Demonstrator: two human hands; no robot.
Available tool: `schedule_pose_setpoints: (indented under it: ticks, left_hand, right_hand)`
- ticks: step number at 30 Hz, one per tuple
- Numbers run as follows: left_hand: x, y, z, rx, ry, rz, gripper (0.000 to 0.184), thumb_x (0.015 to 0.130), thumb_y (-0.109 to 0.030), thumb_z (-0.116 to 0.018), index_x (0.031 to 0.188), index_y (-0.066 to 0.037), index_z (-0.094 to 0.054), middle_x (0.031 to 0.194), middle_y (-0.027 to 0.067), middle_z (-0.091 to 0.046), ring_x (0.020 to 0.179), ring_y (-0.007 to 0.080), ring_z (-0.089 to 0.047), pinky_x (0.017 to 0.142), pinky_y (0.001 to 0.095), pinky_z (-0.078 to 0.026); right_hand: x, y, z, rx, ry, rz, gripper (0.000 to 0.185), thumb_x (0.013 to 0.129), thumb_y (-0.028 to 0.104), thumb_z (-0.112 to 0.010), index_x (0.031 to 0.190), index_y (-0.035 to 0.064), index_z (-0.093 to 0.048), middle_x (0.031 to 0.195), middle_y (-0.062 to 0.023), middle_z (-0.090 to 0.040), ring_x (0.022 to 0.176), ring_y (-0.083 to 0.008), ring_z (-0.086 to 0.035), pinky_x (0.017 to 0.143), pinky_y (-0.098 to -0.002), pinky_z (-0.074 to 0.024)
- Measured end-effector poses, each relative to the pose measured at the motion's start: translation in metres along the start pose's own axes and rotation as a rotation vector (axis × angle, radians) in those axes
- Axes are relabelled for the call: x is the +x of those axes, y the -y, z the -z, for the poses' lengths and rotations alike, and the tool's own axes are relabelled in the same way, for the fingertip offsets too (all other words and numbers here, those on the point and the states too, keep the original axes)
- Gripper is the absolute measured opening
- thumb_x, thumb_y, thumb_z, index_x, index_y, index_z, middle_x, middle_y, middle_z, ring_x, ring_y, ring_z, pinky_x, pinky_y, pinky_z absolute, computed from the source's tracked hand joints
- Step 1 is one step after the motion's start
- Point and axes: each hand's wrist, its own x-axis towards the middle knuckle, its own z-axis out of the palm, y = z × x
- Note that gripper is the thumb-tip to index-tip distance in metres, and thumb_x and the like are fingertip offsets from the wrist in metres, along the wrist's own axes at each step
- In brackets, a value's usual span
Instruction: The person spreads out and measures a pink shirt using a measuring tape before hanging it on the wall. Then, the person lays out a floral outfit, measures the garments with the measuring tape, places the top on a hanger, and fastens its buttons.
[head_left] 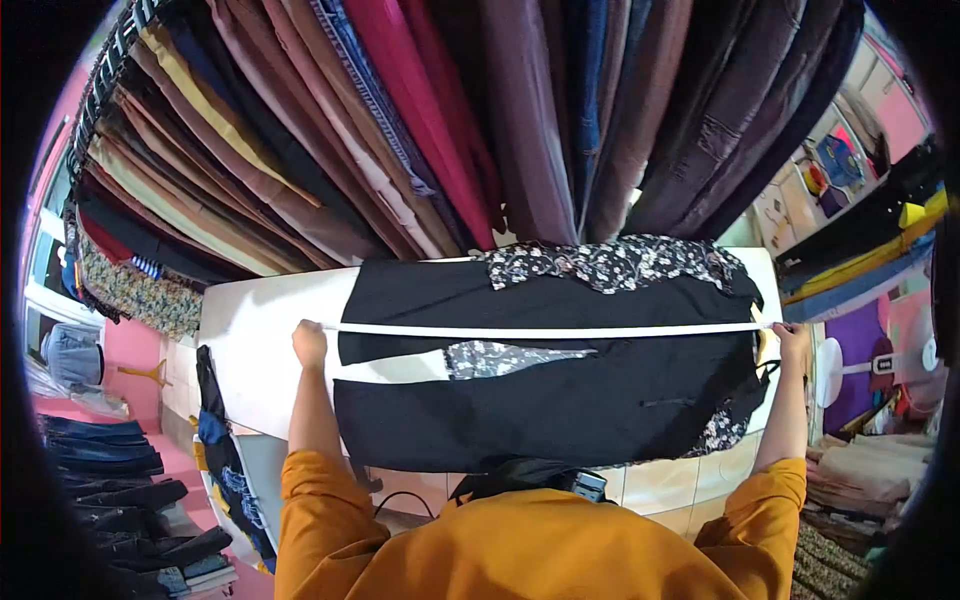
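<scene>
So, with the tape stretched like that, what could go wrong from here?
The tape seems held only at its ends, so if the left hand or right hand slips, it could go slack. The black trousers reach the near edge of the table and might slide off.

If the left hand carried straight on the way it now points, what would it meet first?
Passing over bare white tabletop, the left hand would probably meet the lower ends of the hanging trousers first, though its height relative to them is unclear.
</scene>
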Motion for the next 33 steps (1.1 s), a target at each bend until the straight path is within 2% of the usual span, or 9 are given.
schedule_pose_setpoints:
  ticks: [1,3,5,9,10,12,16,18,33]
  left_hand:
    - [0.000,-0.013,0.000,0.021,0.001,-0.015,0.012,0.080,-0.010,-0.059,0.079,0.001,-0.063,0.083,0.0224,-0.065,0.082,0.0396,-0.063,0.075,0.0445,-0.050]
    - [0.007,-0.026,-0.011,0.020,0.005,-0.024,0.014,0.081,-0.010,-0.057,0.083,0.003,-0.063,0.084,0.0265,-0.064,0.084,0.0424,-0.063,0.075,0.0458,-0.049]
    - [0.021,-0.018,-0.035,0.028,0.040,-0.079,0.016,0.082,-0.009,-0.054,0.080,0.005,-0.061,0.081,0.0267,-0.063,0.081,0.0432,-0.062,0.073,0.0465,-0.049]
    - [0.032,-0.018,-0.061,0.086,0.077,-0.102,0.016,0.081,-0.009,-0.057,0.079,0.006,-0.060,0.080,0.0260,-0.064,0.079,0.0430,-0.062,0.072,0.0467,-0.049]
    - [0.034,-0.014,-0.067,0.144,0.092,-0.162,0.016,0.081,-0.009,-0.056,0.079,0.007,-0.059,0.080,0.0262,-0.064,0.079,0.0431,-0.062,0.072,0.0464,-0.049]
    - [0.034,-0.019,-0.073,0.124,0.117,-0.145,0.014,0.080,-0.007,-0.056,0.080,0.007,-0.060,0.081,0.0262,-0.064,0.079,0.0423,-0.063,0.072,0.0457,-0.049]
    - [0.033,-0.021,-0.067,0.138,0.143,-0.134,0.010,0.081,-0.006,-0.058,0.082,0.004,-0.059,0.079,0.0246,-0.064,0.078,0.0418,-0.063,0.072,0.0468,-0.050]
    - [0.033,-0.020,-0.068,0.145,0.134,-0.179,0.009,0.080,-0.006,-0.057,0.081,0.003,-0.059,0.077,0.0243,-0.063,0.076,0.0421,-0.063,0.070,0.0471,-0.050]
    - [0.039,-0.009,-0.076,0.133,0.113,-0.134,0.011,0.078,-0.008,-0.057,0.076,0.003,-0.060,0.073,0.0218,-0.063,0.071,0.0390,-0.062,0.068,0.0439,-0.049]
  right_hand:
    - [0.018,-0.030,-0.017,0.107,0.022,0.026,0.028,0.069,0.019,-0.077,0.086,-0.0013,-0.070,0.077,-0.0089,-0.068,0.069,-0.0154,-0.061,0.064,-0.0304,-0.0462]
    - [0.014,-0.019,-0.022,0.023,0.001,0.008,0.028,0.069,0.020,-0.077,0.086,-0.0007,-0.069,0.077,-0.0095,-0.068,0.068,-0.0164,-0.062,0.064,-0.0318,-0.0469]
    - [-0.017,0.039,0.006,-0.170,-0.035,-0.035,0.029,0.069,0.023,-0.076,0.088,0.0008,-0.071,0.077,-0.0112,-0.069,0.068,-0.0190,-0.064,0.065,-0.0349,-0.0485]
    - [-0.015,0.034,-0.008,-0.065,0.001,-0.039,0.031,0.067,0.025,-0.078,0.085,0.0005,-0.072,0.073,-0.0107,-0.069,0.068,-0.0170,-0.064,0.065,-0.0340,-0.0472]
    - [-0.011,0.031,-0.012,-0.002,0.057,-0.064,0.036,0.061,0.025,-0.081,0.084,-0.0004,-0.070,0.079,-0.0157,-0.070,0.076,-0.0262,-0.068,0.070,-0.0372,-0.0501]
    - [-0.015,0.036,-0.022,-0.129,0.000,-0.097,0.051,0.059,0.027,-0.082,0.096,-0.0046,-0.068,0.088,-0.0189,-0.069,0.085,-0.0284,-0.068,0.078,-0.0366,-0.0498]
    - [-0.027,0.065,-0.023,-0.118,0.113,-0.153,0.059,0.058,0.027,-0.082,0.105,-0.0051,-0.065,0.096,-0.0212,-0.068,0.092,-0.0287,-0.066,0.084,-0.0344,-0.0486]
    - [-0.033,0.067,-0.029,-0.126,0.009,-0.125,0.058,0.058,0.026,-0.082,0.104,-0.0052,-0.066,0.095,-0.0208,-0.068,0.091,-0.0282,-0.067,0.084,-0.0342,-0.0487]
    - [-0.030,0.080,-0.030,-0.134,0.044,-0.211,0.061,0.060,0.024,-0.082,0.110,-0.0052,-0.063,0.100,-0.0206,-0.067,0.095,-0.0278,-0.066,0.087,-0.0343,-0.0478]
